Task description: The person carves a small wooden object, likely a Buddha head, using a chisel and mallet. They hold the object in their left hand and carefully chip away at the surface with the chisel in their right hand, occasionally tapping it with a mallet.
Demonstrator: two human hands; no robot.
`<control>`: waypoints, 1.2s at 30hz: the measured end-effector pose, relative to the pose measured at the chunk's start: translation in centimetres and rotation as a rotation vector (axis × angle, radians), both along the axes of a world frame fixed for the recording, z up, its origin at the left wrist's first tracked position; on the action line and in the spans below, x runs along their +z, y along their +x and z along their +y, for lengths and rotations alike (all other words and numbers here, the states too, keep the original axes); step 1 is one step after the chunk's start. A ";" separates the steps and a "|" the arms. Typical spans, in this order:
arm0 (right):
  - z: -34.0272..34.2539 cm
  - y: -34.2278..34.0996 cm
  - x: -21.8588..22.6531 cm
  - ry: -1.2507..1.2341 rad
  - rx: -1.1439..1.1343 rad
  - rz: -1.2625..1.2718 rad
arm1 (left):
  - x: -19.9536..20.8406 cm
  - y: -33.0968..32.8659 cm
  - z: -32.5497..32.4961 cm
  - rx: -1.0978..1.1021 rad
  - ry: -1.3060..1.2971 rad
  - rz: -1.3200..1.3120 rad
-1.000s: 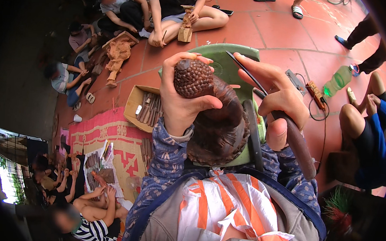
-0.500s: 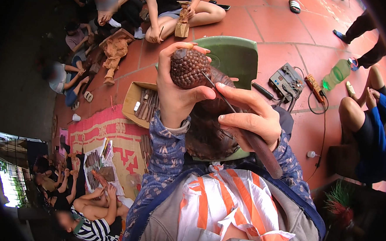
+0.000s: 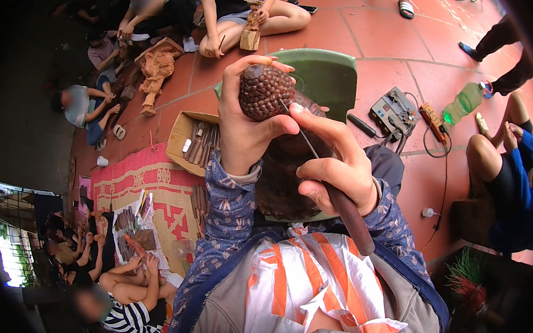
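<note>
Patterned mat (image 3: 125, 166), red and tan, spread on the tiles, probably to keep the tools laid over it off the floor. Cardboard box (image 3: 185, 164) at its edge, slender tools gathered inside, apparently for easy reach. Left hand (image 3: 244, 134): curled around the knobbed head of the carved figure (image 3: 263, 93), thumb below, seemingly to steady it. Figure: dark brown, between the forearms, its body lower and partly hidden, a green plastic piece (image 3: 337, 74) behind. Right hand (image 3: 349, 166): gripping a thin-bladed tool (image 3: 351, 222), forefinger extended along the blade, likely for fine control; tip at the knobs, contact uncertain. Control unit (image 3: 393, 110), power strip (image 3: 433, 122) and green bottle (image 3: 464, 104): on the floor, apart from the hands.
</note>
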State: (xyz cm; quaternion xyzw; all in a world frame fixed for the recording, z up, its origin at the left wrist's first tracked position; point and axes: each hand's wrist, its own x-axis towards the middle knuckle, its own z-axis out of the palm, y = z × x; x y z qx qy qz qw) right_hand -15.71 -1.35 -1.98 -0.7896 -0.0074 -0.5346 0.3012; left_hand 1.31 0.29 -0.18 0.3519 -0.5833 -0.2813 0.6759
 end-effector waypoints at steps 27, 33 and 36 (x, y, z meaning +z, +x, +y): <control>-4.1 -2.3 6.1 0.100 0.304 0.252 | 0.3 -1.0 0.3 0.065 -0.033 -0.017; -4.2 -2.6 3.6 0.294 0.770 -0.101 | 0.0 -0.4 -0.3 0.095 0.026 -0.069; -3.7 -2.8 1.3 0.383 0.665 -0.122 | 0.1 -0.1 -0.2 0.118 0.017 -0.127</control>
